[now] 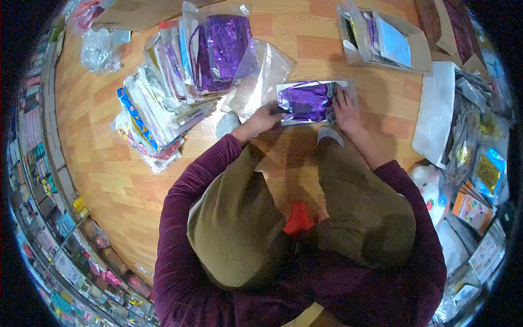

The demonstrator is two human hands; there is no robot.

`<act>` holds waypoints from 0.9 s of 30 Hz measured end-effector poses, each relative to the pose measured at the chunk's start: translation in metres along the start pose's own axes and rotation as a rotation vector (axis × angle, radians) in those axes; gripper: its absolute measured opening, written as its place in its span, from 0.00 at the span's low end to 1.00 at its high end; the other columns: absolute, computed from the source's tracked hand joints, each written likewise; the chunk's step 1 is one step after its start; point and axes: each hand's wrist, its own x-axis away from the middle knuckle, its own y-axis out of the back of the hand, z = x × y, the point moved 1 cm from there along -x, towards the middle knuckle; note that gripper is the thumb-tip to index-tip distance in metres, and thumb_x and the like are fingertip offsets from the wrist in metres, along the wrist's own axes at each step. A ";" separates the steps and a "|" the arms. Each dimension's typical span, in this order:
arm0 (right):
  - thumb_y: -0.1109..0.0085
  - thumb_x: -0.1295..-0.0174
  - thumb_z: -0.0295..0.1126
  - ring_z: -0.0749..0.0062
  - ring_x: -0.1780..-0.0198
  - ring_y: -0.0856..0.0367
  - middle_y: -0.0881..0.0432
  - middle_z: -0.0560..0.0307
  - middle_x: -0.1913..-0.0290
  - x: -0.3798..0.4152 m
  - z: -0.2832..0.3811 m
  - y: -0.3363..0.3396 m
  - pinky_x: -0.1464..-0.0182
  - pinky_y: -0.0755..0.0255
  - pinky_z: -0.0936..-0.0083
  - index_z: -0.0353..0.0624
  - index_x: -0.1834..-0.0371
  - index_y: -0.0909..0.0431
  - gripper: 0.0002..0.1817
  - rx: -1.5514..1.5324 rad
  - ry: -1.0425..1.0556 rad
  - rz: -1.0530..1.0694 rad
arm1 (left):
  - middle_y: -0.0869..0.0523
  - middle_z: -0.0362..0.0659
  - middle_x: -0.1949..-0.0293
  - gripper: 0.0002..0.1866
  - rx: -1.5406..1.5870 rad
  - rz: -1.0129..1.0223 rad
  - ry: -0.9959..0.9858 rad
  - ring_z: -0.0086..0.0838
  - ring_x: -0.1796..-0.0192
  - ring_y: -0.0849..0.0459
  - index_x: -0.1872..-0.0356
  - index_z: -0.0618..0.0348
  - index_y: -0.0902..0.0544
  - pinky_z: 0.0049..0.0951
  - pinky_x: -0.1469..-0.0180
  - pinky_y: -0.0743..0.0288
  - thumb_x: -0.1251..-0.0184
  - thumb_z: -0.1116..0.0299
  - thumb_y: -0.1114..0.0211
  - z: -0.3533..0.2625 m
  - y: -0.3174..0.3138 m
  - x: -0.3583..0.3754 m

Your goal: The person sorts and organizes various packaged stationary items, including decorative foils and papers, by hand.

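A shiny purple foil packet [305, 102] in a clear plastic sleeve with white edges lies on the floor in front of my feet. My left hand [263, 120] is closed on its lower left corner, with the thumb on top and the other fingers partly hidden. Over the right end, my right hand [346, 110] rests with its fingers stretched out flat on the packet. A crumpled clear plastic bag [260, 71] lies just beyond my left hand. Larger purple foil packets [226, 46] lie beside that bag, at the end of a fanned row.
Fanned plastic-wrapped packets [163, 101] spread at the left. An open cardboard box [411, 52] with packets stands at the far right, near a white sheet [434, 111] and piled bags. Shelves [52, 218] of small goods line the left. Something red [299, 218] lies between my legs.
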 end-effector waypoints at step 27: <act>0.58 0.44 0.31 0.43 0.36 0.46 0.48 0.35 0.36 0.053 -0.034 0.002 0.40 0.43 0.55 0.34 0.45 0.37 0.22 -0.067 -0.359 0.138 | 0.20 0.45 0.63 0.08 -0.201 -0.052 -0.115 0.27 0.61 0.25 0.64 0.67 0.21 0.26 0.53 0.34 0.43 0.74 0.41 0.018 0.002 0.004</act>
